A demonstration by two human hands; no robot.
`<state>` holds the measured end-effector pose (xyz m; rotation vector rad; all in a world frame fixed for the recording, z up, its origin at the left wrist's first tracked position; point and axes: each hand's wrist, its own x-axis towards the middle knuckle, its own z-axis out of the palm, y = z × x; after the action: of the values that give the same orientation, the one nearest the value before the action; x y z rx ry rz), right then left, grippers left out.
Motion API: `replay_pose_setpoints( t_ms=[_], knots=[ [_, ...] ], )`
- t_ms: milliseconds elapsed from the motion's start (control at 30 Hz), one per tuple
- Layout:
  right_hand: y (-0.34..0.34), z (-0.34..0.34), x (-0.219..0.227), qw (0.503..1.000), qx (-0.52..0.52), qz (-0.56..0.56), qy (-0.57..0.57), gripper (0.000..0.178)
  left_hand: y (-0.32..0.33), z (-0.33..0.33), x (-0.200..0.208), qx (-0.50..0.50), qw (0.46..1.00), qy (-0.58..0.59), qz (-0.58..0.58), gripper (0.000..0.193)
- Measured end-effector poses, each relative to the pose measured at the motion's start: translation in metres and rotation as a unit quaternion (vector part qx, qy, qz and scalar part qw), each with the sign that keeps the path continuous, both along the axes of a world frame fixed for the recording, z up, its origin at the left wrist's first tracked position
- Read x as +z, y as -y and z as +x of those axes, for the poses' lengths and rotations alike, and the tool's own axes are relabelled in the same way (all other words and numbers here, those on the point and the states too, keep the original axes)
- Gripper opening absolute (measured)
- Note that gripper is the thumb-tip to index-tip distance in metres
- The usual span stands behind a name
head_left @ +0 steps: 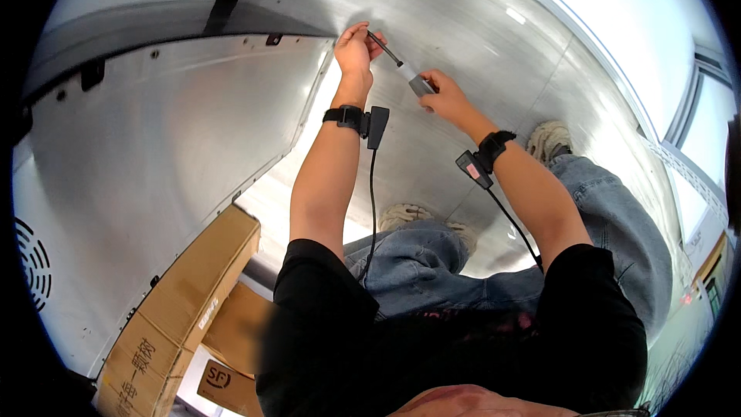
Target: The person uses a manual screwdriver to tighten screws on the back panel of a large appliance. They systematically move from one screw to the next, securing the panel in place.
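A slim screwdriver-like tool (421, 86) stretches between my two hands, with a dark grey body, a pale collar and a thin black shaft. My right hand (446, 98) is closed around the grey body. At the other end, my left hand (356, 48) has its fingers closed at the tip of the black shaft (385, 48); what exactly sits between those fingertips is hidden. The tool slants above the grey floor (478, 38). Beside my left hand is the corner of a large metal panel (208, 131).
The panel, with dark clips along its edges, fills the left side. Long cardboard boxes (189, 278) stand at the lower left, beside my left arm. A white wall base (567, 15) curves along the upper right. Cables hang from black wrist-strap devices (376, 125) on both my wrists.
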<state>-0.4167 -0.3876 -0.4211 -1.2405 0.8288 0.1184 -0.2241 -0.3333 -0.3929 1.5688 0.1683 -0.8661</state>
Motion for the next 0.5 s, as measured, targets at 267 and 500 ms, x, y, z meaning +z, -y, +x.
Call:
replay_pose_setpoints(
  t_ms=[267, 500],
  knots=[
    [0.078, -0.065, 0.039, 0.972, -0.23, 0.046, 0.035, 0.037, 0.116, -0.038, 0.034, -0.205, 0.976, 0.032, -0.059, 0.018],
    [0.12, -0.126, 0.04, 0.935, -0.345, 0.047, 0.067, 0.036, 0.209, -0.076, 0.047, -0.216, 0.964, 0.138, -0.075, 0.019]
  ],
)
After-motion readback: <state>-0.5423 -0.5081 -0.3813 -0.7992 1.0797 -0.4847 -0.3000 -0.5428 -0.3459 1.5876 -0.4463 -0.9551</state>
